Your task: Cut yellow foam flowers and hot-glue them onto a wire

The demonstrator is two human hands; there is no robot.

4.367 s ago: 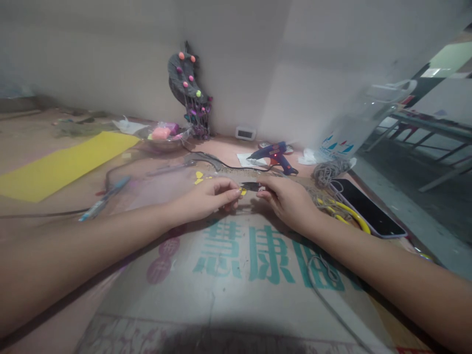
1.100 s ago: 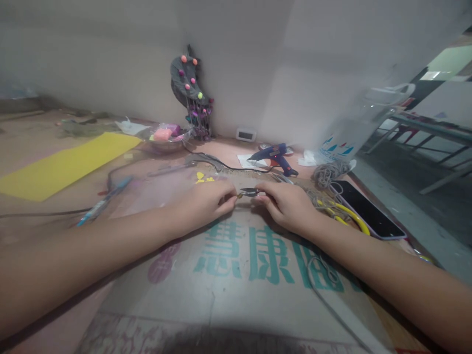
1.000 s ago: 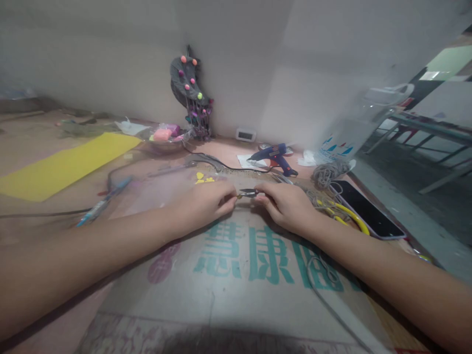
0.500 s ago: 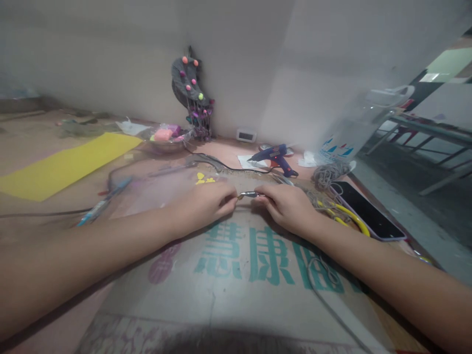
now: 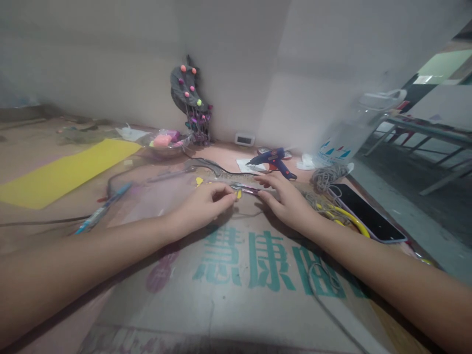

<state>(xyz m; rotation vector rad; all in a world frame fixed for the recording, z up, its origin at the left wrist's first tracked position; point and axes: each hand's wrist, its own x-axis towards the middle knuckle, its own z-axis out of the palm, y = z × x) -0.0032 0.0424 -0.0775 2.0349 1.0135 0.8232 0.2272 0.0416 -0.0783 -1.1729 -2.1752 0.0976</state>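
My left hand (image 5: 201,204) is closed in a pinch on a small yellow piece (image 5: 239,194), which sticks out past the fingertips. Beside it lies a slim shiny tool (image 5: 249,190), perhaps tweezers; its exact kind is too blurred to tell. My right hand (image 5: 287,199) has its thumb and fingers apart, with the thumb by the tool's right end; whether they touch I cannot tell. More small yellow pieces (image 5: 199,181) show behind my left hand, partly hidden by it. Both hands are over a cardboard sheet (image 5: 165,309) with green characters.
A glue gun (image 5: 269,156) rests behind my right hand. On the right are grey yarn (image 5: 326,175), a phone (image 5: 368,211) and a plastic bottle (image 5: 342,130). Leftward lie a yellow sheet (image 5: 70,172) and a blue pen (image 5: 103,209). A decorated grey crescent (image 5: 183,91) leans on the wall.
The slim tool was between both hands' fingertips; my right fingers have since spread and let it down. The yellow piece now shows clearly at my left fingertips. The view tilted slightly up.
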